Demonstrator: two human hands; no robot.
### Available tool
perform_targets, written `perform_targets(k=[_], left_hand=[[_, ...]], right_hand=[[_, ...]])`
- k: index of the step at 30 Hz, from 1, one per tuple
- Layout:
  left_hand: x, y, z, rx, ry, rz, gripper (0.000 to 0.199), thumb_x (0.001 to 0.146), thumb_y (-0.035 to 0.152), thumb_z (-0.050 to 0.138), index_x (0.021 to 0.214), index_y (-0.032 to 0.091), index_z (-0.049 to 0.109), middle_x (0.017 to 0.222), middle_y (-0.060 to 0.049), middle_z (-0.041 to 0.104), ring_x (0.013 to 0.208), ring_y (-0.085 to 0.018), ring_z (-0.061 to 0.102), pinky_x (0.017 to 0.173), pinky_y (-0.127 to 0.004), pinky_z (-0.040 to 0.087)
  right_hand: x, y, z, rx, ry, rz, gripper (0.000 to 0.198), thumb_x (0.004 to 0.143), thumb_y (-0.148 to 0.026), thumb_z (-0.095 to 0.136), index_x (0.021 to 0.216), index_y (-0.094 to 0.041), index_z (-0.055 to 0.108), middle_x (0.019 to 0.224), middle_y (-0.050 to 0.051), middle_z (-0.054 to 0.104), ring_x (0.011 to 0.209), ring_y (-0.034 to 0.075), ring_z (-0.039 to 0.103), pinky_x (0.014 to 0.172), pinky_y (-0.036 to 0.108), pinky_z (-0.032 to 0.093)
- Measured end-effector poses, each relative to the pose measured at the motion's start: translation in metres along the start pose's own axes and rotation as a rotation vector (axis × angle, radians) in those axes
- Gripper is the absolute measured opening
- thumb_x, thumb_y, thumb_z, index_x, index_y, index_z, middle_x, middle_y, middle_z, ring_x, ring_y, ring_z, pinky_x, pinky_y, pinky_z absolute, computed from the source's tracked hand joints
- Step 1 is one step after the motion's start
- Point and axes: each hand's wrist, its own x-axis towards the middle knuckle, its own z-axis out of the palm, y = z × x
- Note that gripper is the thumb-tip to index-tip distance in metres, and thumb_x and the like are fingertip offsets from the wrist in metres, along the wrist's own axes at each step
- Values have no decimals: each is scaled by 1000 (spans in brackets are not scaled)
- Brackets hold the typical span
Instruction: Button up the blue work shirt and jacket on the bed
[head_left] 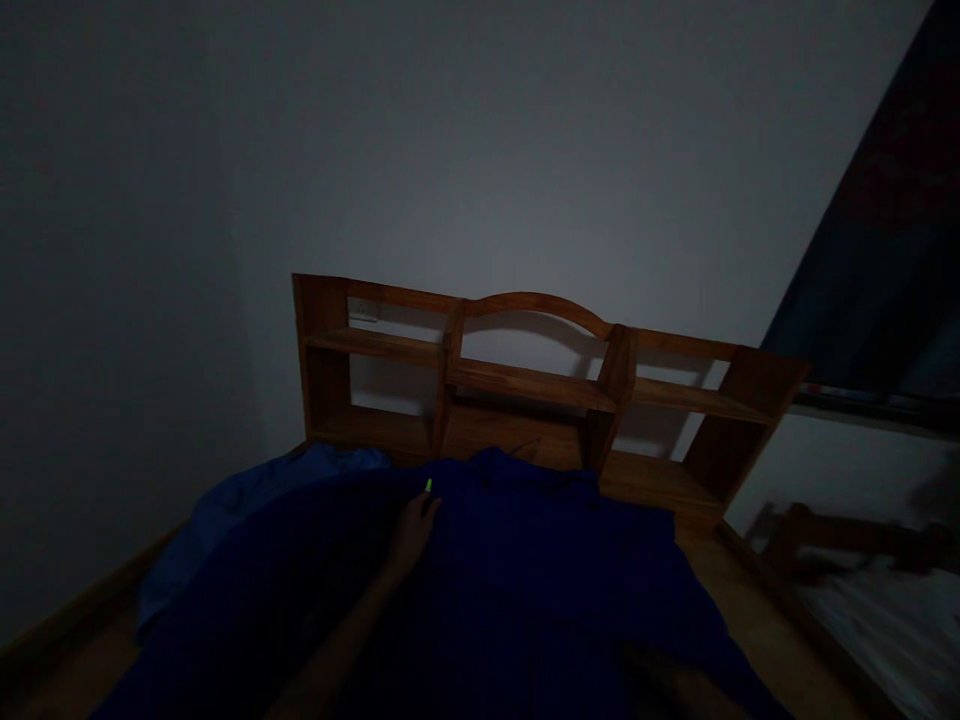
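A dark blue garment or cloth [555,560] is spread wide in front of me, its upper edge reaching the wooden headboard. My left hand [411,527] rests on it left of the middle, near that edge. The thumb stands a little apart from the fingers, and I see nothing gripped. A small bright green spot [428,485] shows at a fingertip; what it is I cannot make out. At the bottom right, my right hand [686,685] is low over the blue cloth, dark and blurred, with its fingers unreadable. A lighter blue cloth [262,500] lies bunched at the left.
The wooden headboard [525,382] with open shelves stands against a pale wall. A socket [363,310] shows behind its left shelf. Bare wooden bed boards [757,620] lie at the right. Further right are a dark curtain [892,250] and a wooden frame [855,535].
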Motion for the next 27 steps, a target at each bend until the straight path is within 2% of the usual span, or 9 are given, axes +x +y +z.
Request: perform_targets(k=[3,6,8,10,13,15,19,23,27], left_hand=[[-1,7,-3,-3,-2,-21,38,84,38,48,107,10,62,106,-14,65,107,-28,56,91,-35,40],[-3,14,-9,-7,-8,-5,36,83,39,49,98,10,64,97,-13,67,103,-30,58,86,-35,43],[-5,17,-12,-30,-15,8,35,82,40,50,95,11,65,93,-12,68,99,-30,59,83,-35,44],[-5,18,-15,-47,-17,12,36,80,42,51,94,12,66,91,-11,68,95,-30,60,81,-35,45],[-5,15,-15,-57,-22,34,37,81,43,50,96,12,65,95,-11,68,93,-29,61,82,-36,45],[-3,12,-13,-63,-36,56,39,82,43,48,98,12,65,97,-11,68,93,-29,61,84,-37,45],[3,5,-8,-42,-9,52,42,83,44,47,102,10,63,104,-13,66,101,-29,58,90,-37,42],[5,1,-6,-40,-10,42,39,85,41,47,104,10,62,107,-13,64,104,-28,58,91,-35,42],[-6,17,-11,59,8,45,32,88,35,43,101,11,60,98,-11,66,93,-25,62,82,-33,46]], right_hand=[[5,-11,-29,71,-76,-79,44,75,-54,49,116,-39,60,111,2,65,101,25,62,83,37,53],[50,-13,-45,164,-84,-18,46,88,-47,36,132,-36,44,127,0,55,112,20,56,96,37,46],[85,-5,-30,148,71,51,51,91,-45,30,137,-26,39,137,4,46,125,21,44,105,40,35],[107,11,3,74,134,111,57,91,-47,29,140,-18,34,144,8,34,134,23,28,109,42,27],[109,40,59,-12,36,190,58,90,-49,27,141,-22,32,148,8,26,137,25,20,108,49,23],[100,57,81,-38,-25,174,54,90,-50,26,136,-26,41,146,8,31,136,26,22,107,51,21],[90,76,87,-84,21,176,53,90,-50,24,130,-26,49,144,9,34,136,27,22,106,54,19],[95,75,84,-148,130,191,63,90,-52,25,143,-18,28,151,10,15,139,25,9,110,50,12],[95,76,104,-77,-47,61,59,91,-54,22,144,-26,24,151,5,17,139,22,11,111,49,11]])
